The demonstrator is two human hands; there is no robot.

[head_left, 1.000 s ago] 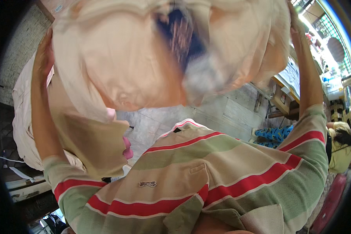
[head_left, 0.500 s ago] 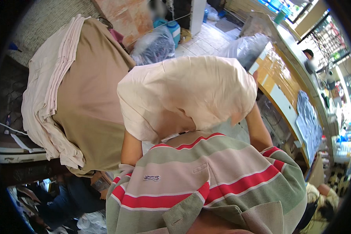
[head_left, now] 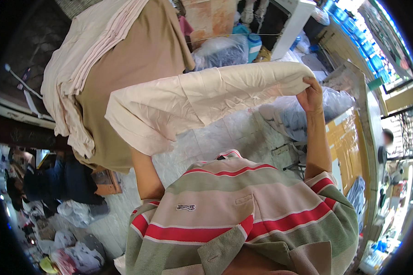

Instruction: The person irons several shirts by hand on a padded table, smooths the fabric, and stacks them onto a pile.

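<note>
- A person in a striped green, beige and red shirt [head_left: 280, 201] is looking down while holding a cream cloth [head_left: 202, 94] in mid-air; the cloth is stretching across the centre of the frame, from middle left to upper right.
- The right hand [head_left: 312, 97], right of centre, is gripping the cloth's upper corner, thumb and fingers closing on a pinch of fabric.
- The left forearm [head_left: 146, 176] is rising from the lower left of centre and disappearing under the cloth's drooping left end; the left hand is being hidden there, so I cannot tell whether its fingers are spread or pinching.
- As for progress, the cloth is already forming a long, narrow band, seemingly doubled over. Its face is showing many creases, so it is not lying smooth, and it is hanging between the arms rather than resting flat on anything.
- At upper left, layered cream fabric [head_left: 89, 52] is lying over a brown cloth [head_left: 119, 87]. The held cloth's left end is overlapping the brown one in the view; whether they are touching, I cannot tell.
- Beyond the cloth, a clear plastic bag [head_left: 220, 51] is sitting beside a blue container [head_left: 254, 48] at top centre.
- Pale floor tiles [head_left: 215, 140] are showing below the cloth.
</note>
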